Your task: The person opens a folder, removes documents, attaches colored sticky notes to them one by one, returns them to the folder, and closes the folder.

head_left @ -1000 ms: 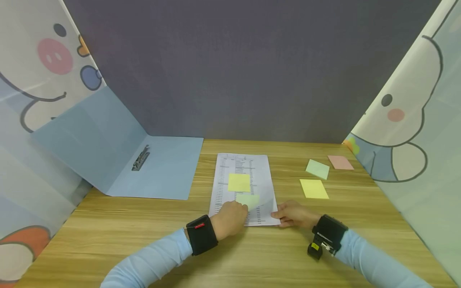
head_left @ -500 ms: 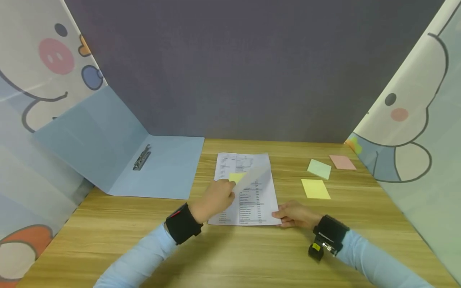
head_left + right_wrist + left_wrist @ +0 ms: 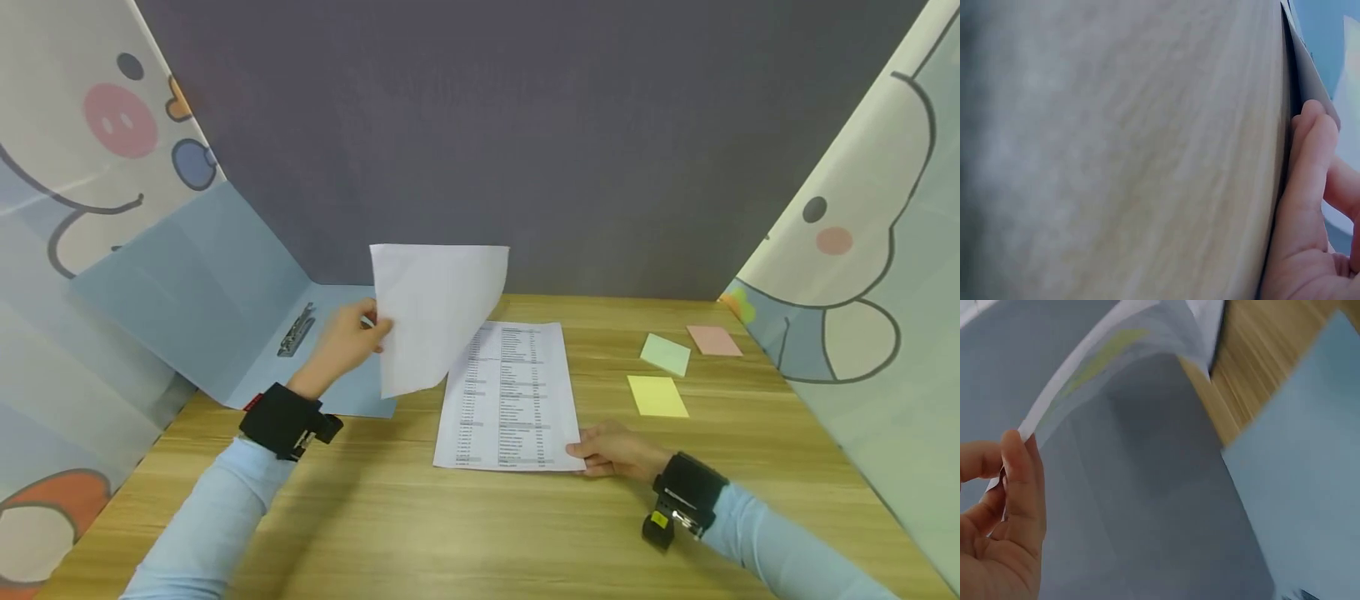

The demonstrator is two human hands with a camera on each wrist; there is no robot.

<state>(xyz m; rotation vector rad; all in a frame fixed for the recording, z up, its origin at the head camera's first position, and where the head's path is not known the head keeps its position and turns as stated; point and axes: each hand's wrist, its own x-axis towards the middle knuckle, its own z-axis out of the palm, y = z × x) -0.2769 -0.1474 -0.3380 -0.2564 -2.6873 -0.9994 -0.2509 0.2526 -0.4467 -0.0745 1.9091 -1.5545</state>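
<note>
My left hand [image 3: 345, 343] pinches one edge of a sheet of paper [image 3: 435, 312], raised and bent over the table, its blank side toward the head camera. In the left wrist view, a yellow sticky note [image 3: 1107, 356] shows on that sheet's other face. A stack of printed pages [image 3: 506, 400] lies flat at the middle, its top page full of table rows. My right hand [image 3: 617, 450] holds the stack's lower right corner, thumb on top and fingers beneath. The raised sheet partly covers an open blue folder [image 3: 281, 387] with a metal clip [image 3: 297, 331] at the left.
Right of the stack lie a yellow sticky note [image 3: 657, 396], a pale green one [image 3: 665, 354] and a pink one [image 3: 714, 340]. A dark grey panel [image 3: 525, 150] stands behind the wooden table [image 3: 465, 533]. Cartoon-printed walls [image 3: 840, 250] flank both sides.
My left hand has lifted the top sheet off the stack and carried it up and left, turning its blank side into view. A different printed page lies uncovered. My right hand has stayed in place.
</note>
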